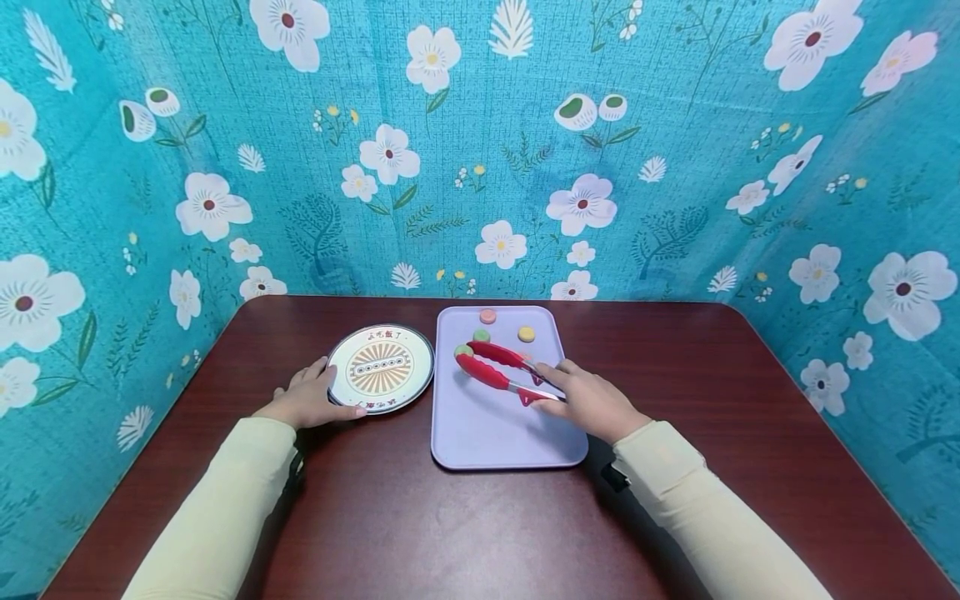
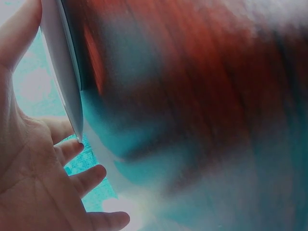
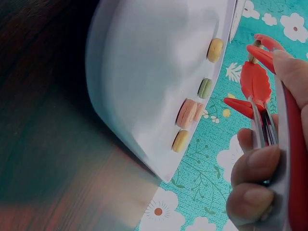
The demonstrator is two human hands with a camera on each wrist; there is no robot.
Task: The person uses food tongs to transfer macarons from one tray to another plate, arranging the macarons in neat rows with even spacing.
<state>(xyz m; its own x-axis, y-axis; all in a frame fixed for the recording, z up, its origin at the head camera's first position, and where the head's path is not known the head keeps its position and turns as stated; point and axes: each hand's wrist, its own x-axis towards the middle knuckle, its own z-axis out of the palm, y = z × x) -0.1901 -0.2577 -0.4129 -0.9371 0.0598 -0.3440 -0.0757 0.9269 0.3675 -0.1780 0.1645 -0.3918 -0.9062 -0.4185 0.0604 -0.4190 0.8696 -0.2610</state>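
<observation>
My right hand [image 1: 600, 404] grips a pair of red-tipped metal tongs [image 1: 487, 372] over the lavender tray [image 1: 487, 433]. Between the tong tips sits a green macaron [image 1: 464, 352]. Beyond it on the tray lie a pink macaron [image 1: 488, 317], another green macaron [image 1: 482, 336] and a yellow macaron [image 1: 527, 334]; the tongs partly cover others. In the right wrist view, several macarons, among them a pink macaron [image 3: 186, 113], line the tray's far part. My left hand [image 1: 306, 396] holds the rim of a round white plate [image 1: 416, 367], thumb along the near edge, fingers spread at its left side.
The plate stands just left of the tray, their edges close together. Both are on a dark reddish-brown table [image 1: 360, 508]. A turquoise flowered cloth [image 1: 465, 167] hangs behind the table and along both sides.
</observation>
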